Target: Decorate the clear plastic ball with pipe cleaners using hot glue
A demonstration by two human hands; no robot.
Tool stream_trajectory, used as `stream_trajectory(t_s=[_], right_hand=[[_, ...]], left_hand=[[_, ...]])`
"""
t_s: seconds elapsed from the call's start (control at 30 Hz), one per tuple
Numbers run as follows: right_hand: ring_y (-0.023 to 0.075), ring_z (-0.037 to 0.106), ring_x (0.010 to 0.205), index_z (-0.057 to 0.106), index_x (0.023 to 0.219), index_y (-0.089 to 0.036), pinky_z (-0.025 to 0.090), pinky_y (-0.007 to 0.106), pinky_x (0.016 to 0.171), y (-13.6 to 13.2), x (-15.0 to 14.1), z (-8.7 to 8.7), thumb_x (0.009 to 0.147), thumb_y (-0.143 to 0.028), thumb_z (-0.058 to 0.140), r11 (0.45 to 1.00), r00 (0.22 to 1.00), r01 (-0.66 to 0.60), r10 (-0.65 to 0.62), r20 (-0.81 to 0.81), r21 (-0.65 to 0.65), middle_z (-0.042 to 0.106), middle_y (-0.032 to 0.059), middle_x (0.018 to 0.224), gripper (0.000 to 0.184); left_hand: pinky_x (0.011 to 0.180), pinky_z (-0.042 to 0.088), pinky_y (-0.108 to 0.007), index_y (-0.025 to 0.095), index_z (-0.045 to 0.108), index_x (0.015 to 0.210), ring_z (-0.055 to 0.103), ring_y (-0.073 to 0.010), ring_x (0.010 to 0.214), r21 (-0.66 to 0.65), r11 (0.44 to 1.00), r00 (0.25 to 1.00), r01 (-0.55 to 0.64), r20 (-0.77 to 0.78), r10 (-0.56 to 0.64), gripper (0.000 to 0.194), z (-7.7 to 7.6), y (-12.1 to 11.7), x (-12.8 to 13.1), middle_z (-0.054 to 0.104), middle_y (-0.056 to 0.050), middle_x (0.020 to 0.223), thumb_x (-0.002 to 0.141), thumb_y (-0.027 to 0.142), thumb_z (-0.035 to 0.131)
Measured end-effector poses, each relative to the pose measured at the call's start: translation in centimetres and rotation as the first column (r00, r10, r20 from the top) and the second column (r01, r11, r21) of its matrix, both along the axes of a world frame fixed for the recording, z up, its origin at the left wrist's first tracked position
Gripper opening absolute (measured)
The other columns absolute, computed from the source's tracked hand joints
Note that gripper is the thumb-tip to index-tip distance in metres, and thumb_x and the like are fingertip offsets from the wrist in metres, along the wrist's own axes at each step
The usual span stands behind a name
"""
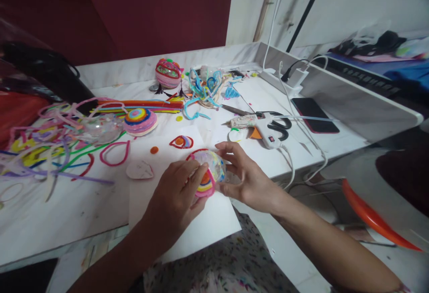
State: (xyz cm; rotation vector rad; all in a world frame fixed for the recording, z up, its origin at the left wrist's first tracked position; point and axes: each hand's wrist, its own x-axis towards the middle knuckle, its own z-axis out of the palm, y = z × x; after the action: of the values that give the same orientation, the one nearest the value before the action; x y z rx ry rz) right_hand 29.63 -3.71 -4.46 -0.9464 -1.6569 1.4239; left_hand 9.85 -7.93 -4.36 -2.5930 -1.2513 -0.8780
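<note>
A rounded, clear ball (218, 166) sits close to the middle of the view, toward six o'clock, held between the left hand (179, 183) and the right hand (246, 177) above a white sheet (204, 228). Its see-through wall shows at two to three o'clock, flecked with blue and yellow. A fuzzy striped patch (205, 188) fills the side at seven o'clock, orange inside, then blue and yellow, with a bright pink rim. A red edging runs near eleven o'clock. Fingers hide its nine o'clock side.
</note>
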Motion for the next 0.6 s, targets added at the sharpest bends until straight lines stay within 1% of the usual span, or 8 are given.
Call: stream_trajectory(t_s=[0.27,0.5,0.6], right_hand=[[0.0268,0.047,0.121,0.041,0.119,-0.027,0.046,0.044,0.095,-0.28,-0.09,-0.22,0.066,-0.013,0.069,0.999,0.999,0.031,-0.032,0.031,0.030,0.047,0.0076,0.121,0.061],[0.0254,0.049,0.121,0.040,0.119,-0.026,0.047,0.042,0.097,-0.60,-0.12,-0.42,0.067,-0.012,0.069,0.999,1.000,0.023,-0.024,0.008,0.031,0.048,0.0084,0.123,0.061],[0.0249,0.050,0.120,0.040,0.120,-0.027,0.047,0.042,0.097,-0.67,-0.10,-0.54,0.067,-0.013,0.069,0.999,1.000,0.023,-0.023,0.015,0.032,0.048,0.0083,0.123,0.062]], left_hand=[[0.093,0.052,-0.044,0.011,0.049,0.128,0.054,-0.0274,0.108,-0.003,1.000,1.000,0.003,-0.009,-0.004,0.052,-0.40,-0.19,-0.11,0.059,-0.015,0.115,0.079,0.009,0.066],[0.092,0.050,-0.045,0.010,0.049,0.127,0.054,-0.0290,0.109,0.001,1.000,0.999,0.017,-0.029,-0.017,0.052,-0.69,-0.44,-0.07,0.059,-0.016,0.116,0.079,0.008,0.066],[0.091,0.050,-0.045,0.011,0.049,0.128,0.054,-0.0286,0.109,-0.002,1.000,0.999,0.017,-0.027,-0.017,0.052,-0.67,-0.55,0.01,0.060,-0.015,0.116,0.079,0.008,0.065]])
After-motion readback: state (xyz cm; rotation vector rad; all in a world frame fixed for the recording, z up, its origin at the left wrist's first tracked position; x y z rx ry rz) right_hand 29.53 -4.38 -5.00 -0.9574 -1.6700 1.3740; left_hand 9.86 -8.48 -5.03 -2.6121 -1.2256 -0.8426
